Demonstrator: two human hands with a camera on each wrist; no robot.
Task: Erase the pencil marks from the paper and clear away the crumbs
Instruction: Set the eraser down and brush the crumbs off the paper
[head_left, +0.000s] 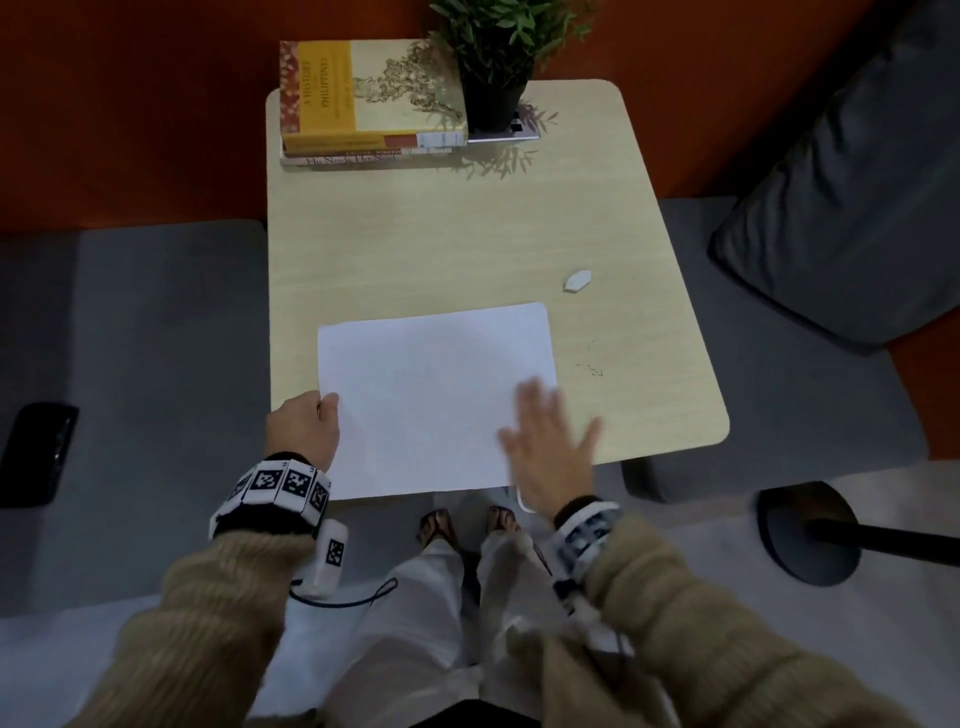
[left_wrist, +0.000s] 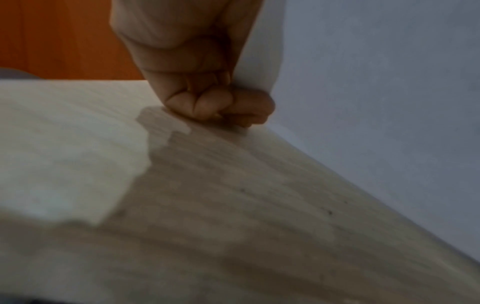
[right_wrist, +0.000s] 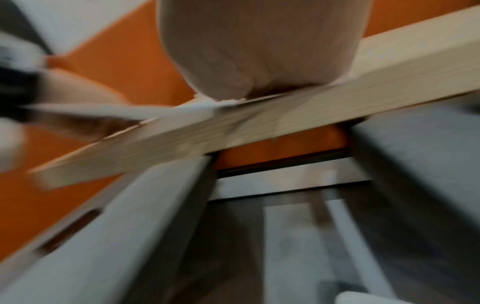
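Note:
A white sheet of paper (head_left: 436, 395) lies at the near edge of the pale wooden table (head_left: 415, 244); I see no pencil marks on it. My left hand (head_left: 324, 410) pinches its left edge, thumb on top, with the fingers (left_wrist: 221, 105) curled beside the paper (left_wrist: 363, 82) on the tabletop. My right hand (head_left: 545, 431) lies flat and blurred on the sheet's near right corner, fingers spread. A small white eraser (head_left: 576, 280) rests on the table beyond the paper's far right corner. Dark crumbs (head_left: 592, 369) are scattered on the wood to the right of the sheet.
A stack of books (head_left: 363, 98) and a potted plant (head_left: 493, 98) stand at the table's far end. Grey seating flanks the table, with a black phone (head_left: 39, 452) on the left and a grey cushion (head_left: 857, 208) on the right. A black round base (head_left: 805, 530) sits on the floor.

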